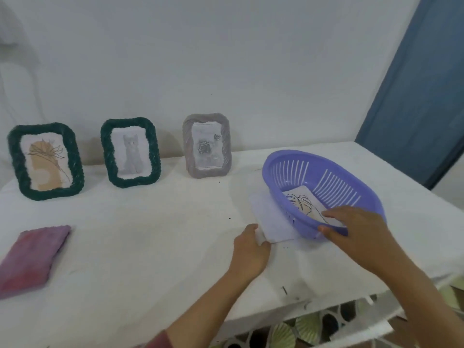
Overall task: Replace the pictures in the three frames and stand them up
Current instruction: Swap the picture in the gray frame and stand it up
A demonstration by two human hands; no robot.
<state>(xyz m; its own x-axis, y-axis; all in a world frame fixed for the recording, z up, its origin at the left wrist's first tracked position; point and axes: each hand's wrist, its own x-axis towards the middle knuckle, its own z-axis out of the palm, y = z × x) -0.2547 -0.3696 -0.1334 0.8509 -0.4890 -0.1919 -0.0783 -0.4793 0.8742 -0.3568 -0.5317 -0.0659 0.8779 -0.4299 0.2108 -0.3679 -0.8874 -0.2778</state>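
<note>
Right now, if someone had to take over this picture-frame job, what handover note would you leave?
Left hand: pinching the white sheet lying beside the purple basket.
Right hand: gripping the basket's near rim; leaf drawing inside.
Frames: two green frames and the grey frame stand upright by the wall, each holding a picture.
Done: unclear whether any picture is swapped.
Left: confirm replacements, restand frames.

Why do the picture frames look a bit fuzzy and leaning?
In the head view, the soft focus smudges the cat picture; the wide lens bends the edges, so the left frame seems to tilt; the light is dim and even, with faint shadows behind the frames.
</note>
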